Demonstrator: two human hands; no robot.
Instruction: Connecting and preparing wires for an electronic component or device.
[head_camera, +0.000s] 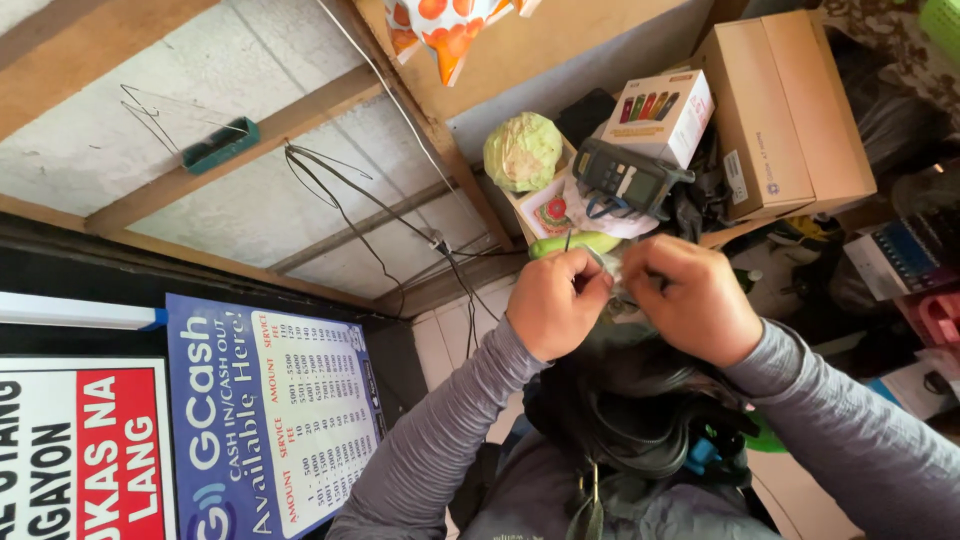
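Both my hands are raised together in the middle of the view, in grey long sleeves. My left hand (556, 302) is closed in a fist, and a thin dark stick or wire (568, 240) pokes up from its fingers. My right hand (697, 300) is also closed, pinching a small crumpled clear plastic piece (621, 287) that sits between the two hands. The hands almost touch. Just under them lies a bundle of black bag-like material (625, 405). What exactly the fingers pinch is partly hidden by the knuckles.
Beyond the hands are a green cabbage (522, 151), a dark handheld device with a keypad (626, 178), a white box with coloured pictures (668, 114), a brown cardboard box (790, 105) and a green elongated object (576, 243). Printed posters (270, 410) and loose black wires (350, 215) hang on the wall at left.
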